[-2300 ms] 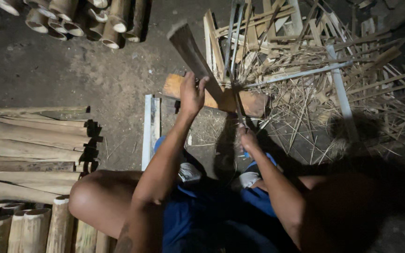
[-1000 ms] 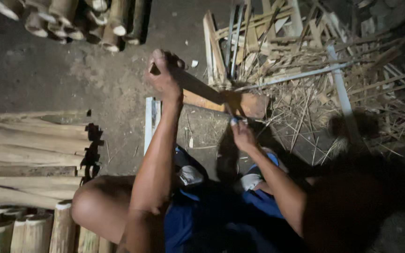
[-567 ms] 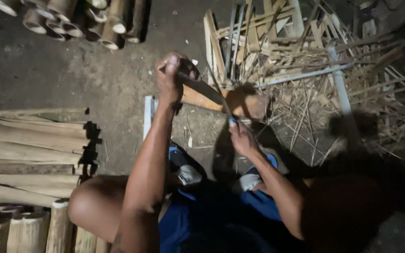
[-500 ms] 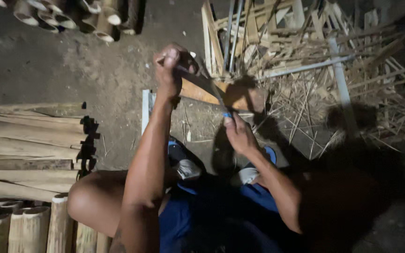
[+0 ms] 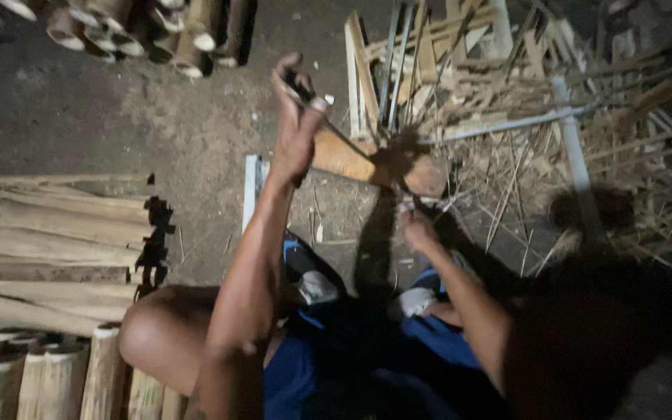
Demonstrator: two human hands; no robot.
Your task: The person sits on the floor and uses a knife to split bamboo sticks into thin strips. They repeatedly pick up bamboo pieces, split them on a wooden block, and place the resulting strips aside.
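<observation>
head | left hand (image 5: pixel 295 128) grip clenched on knife handle (image 5: pixel 299 84) | right hand (image 5: pixel 416 229) grip unclear | block (image 5: pixel 375 163) tan, worn

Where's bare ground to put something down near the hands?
Bare dirt floor between the cut bamboo tubes at top and the split bamboo slats at left. Crowded: the bamboo strip pile at right, and around the wooden block beside the left hand.

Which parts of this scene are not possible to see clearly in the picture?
Head view:
- Dark blade tool: motion blur hides its edge.
- Right hand: shadow hides what it grips.
- Pale split bamboo slats: cut off by left edge.
- Left hand: fingers blurred.
</observation>
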